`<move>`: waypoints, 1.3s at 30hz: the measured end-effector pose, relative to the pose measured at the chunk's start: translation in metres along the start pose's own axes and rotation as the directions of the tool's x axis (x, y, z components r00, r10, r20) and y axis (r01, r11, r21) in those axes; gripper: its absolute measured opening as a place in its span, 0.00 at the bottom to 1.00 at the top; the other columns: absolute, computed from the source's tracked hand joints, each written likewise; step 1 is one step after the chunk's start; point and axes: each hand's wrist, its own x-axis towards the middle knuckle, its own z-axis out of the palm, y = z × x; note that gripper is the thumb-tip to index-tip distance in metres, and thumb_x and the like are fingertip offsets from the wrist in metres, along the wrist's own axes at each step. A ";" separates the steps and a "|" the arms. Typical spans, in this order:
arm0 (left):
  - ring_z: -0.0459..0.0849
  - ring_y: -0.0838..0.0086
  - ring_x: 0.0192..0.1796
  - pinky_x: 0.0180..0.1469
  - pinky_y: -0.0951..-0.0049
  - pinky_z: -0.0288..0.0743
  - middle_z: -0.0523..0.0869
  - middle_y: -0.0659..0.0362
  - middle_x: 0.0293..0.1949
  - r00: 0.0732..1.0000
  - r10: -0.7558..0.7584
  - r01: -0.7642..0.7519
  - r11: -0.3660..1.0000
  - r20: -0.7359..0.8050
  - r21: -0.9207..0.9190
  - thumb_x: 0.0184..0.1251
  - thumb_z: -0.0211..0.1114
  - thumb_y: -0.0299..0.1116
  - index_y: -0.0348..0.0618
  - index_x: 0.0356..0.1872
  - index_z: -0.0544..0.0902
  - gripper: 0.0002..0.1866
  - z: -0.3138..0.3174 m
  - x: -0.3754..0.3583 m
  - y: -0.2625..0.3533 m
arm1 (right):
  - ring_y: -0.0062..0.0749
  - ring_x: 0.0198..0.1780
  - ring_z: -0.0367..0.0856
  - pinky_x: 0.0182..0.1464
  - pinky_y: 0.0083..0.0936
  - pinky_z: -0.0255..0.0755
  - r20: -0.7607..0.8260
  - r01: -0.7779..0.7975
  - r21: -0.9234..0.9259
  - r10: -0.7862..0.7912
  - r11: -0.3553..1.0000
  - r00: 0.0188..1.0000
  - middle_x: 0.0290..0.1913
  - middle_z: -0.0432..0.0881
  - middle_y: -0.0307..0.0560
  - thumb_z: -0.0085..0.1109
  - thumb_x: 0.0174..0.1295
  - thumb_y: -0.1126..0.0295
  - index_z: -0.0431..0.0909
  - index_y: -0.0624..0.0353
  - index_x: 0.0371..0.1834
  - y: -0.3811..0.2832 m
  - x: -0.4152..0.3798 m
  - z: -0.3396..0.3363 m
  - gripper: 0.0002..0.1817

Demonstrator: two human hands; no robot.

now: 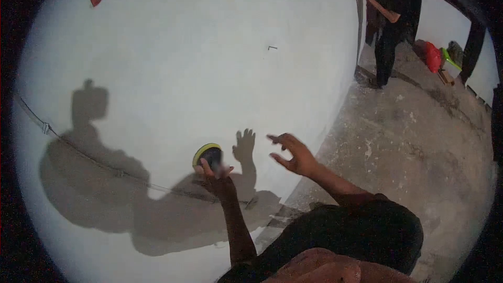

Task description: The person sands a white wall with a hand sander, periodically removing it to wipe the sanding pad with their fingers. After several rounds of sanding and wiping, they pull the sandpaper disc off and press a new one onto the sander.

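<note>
My left hand [216, 182] is closed on a round black hand pad with a yellow rim [205, 152], its face toward the white wall [183, 73]. Part of the pad and some of the fingers are blurred. To the right, my right hand [296, 156] is raised before the wall, fingers spread and nothing in them. Its shadow falls on the wall between my two hands.
A thin cable [78, 149] runs slanting low along the wall, and a small dark hook [272, 48] sticks out higher up. At the right lies a rough concrete floor [398, 136]. Another person [390, 26] stands at the far wall, near a red bag [432, 56].
</note>
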 end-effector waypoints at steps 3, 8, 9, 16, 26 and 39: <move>0.61 0.48 0.78 0.75 0.27 0.27 0.67 0.46 0.75 0.886 -0.430 0.427 0.610 0.174 -0.668 0.70 0.66 0.40 0.44 0.57 0.85 0.19 -0.013 0.011 0.020 | 0.32 0.35 0.78 0.37 0.30 0.79 0.126 0.036 0.113 -0.051 0.993 0.991 0.47 0.79 0.47 0.71 0.63 0.63 0.69 0.45 0.73 -0.039 0.003 0.044 0.34; 0.61 0.48 0.78 0.73 0.23 0.27 0.67 0.46 0.75 0.993 0.039 -0.032 0.998 0.113 -0.061 0.69 0.65 0.40 0.49 0.40 0.91 0.10 -0.037 0.028 0.016 | 0.34 0.36 0.79 0.38 0.31 0.80 0.095 0.162 0.068 -0.168 0.984 0.981 0.45 0.78 0.47 0.67 0.65 0.63 0.64 0.47 0.75 -0.060 0.030 0.089 0.35; 0.62 0.50 0.78 0.73 0.22 0.26 0.65 0.49 0.76 0.982 0.016 0.008 0.992 0.186 -0.128 0.71 0.64 0.41 0.50 0.43 0.91 0.11 -0.049 0.034 0.019 | 0.34 0.36 0.79 0.39 0.32 0.80 0.040 0.202 0.065 -0.205 0.977 0.978 0.45 0.78 0.47 0.67 0.65 0.64 0.64 0.50 0.74 -0.064 0.032 0.095 0.35; 0.62 0.61 0.78 0.72 0.22 0.23 0.60 0.57 0.79 0.818 -0.022 0.180 0.959 0.575 -0.218 0.70 0.64 0.42 0.54 0.62 0.83 0.20 -0.056 0.032 0.000 | 0.38 0.38 0.80 0.39 0.34 0.78 0.066 0.087 0.096 -0.094 0.992 0.993 0.46 0.78 0.49 0.71 0.59 0.66 0.67 0.58 0.66 -0.066 0.041 0.116 0.33; 0.55 0.53 0.81 0.77 0.34 0.30 0.64 0.49 0.77 0.894 0.293 -0.191 0.934 0.339 -0.303 0.70 0.64 0.42 0.52 0.46 0.91 0.12 -0.083 0.040 -0.016 | 0.39 0.48 0.82 0.47 0.38 0.75 0.015 0.283 -0.268 -0.290 0.921 0.957 0.47 0.80 0.46 0.71 0.57 0.71 0.76 0.50 0.63 -0.073 0.043 0.118 0.28; 0.54 0.40 0.79 0.76 0.31 0.40 0.53 0.38 0.79 0.904 0.089 0.156 0.842 0.417 -0.516 0.66 0.67 0.50 0.54 0.60 0.84 0.24 -0.086 0.041 -0.007 | 0.35 0.35 0.82 0.37 0.30 0.78 -0.393 0.017 -0.028 -0.027 0.999 0.919 0.38 0.79 0.52 0.73 0.61 0.69 0.73 0.65 0.56 -0.045 0.089 0.109 0.24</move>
